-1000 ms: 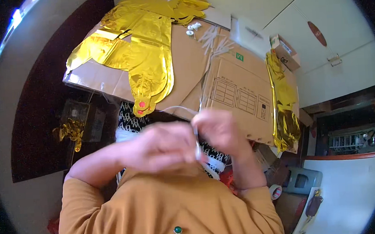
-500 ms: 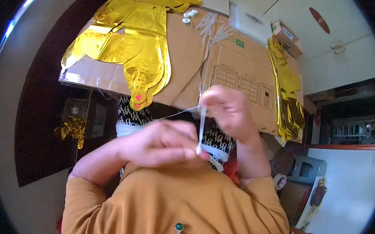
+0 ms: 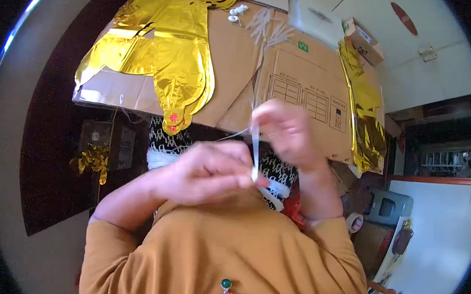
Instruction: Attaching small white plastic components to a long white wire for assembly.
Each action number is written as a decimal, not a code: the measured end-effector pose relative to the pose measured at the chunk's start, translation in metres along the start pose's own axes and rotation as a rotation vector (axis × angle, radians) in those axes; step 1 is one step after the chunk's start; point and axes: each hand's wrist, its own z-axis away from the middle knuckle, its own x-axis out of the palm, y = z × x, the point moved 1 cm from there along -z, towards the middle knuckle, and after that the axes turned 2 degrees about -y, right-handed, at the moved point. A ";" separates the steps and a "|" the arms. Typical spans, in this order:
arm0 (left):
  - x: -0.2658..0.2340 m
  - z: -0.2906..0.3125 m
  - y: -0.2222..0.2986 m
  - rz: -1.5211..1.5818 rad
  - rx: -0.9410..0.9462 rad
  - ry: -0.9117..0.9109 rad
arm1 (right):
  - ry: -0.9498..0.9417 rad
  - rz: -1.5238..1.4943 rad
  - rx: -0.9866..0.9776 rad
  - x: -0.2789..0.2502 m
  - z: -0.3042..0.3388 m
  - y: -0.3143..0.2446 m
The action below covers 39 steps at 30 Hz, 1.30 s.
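A narrow, translucent white strip (image 3: 256,152) stands nearly upright between my hands, in front of my chest. My left hand (image 3: 210,173) pinches its lower end between thumb and fingers. Around the upper end, the fingers of my right hand (image 3: 286,132) are closed. A thin pale thread (image 3: 233,136) runs from the strip's upper part toward the left, passing behind my left hand. Both hands are slightly blurred, so the exact fingertip contact is hard to make out.
A cardboard-covered table (image 3: 230,65) lies ahead. Flat gold foil balloons (image 3: 183,58) cover its left side, and folded gold foil (image 3: 361,105) lies along its right edge. Several white strips (image 3: 271,30) are heaped at the back. A tape roll (image 3: 354,223) is at lower right.
The strip and both hands have shifted slightly. My left hand has risen a little toward the right one, so less of the strip shows between them.
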 end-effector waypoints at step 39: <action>0.017 -0.006 -0.012 -0.090 0.037 -0.023 | 0.149 0.089 -0.130 -0.003 0.007 0.024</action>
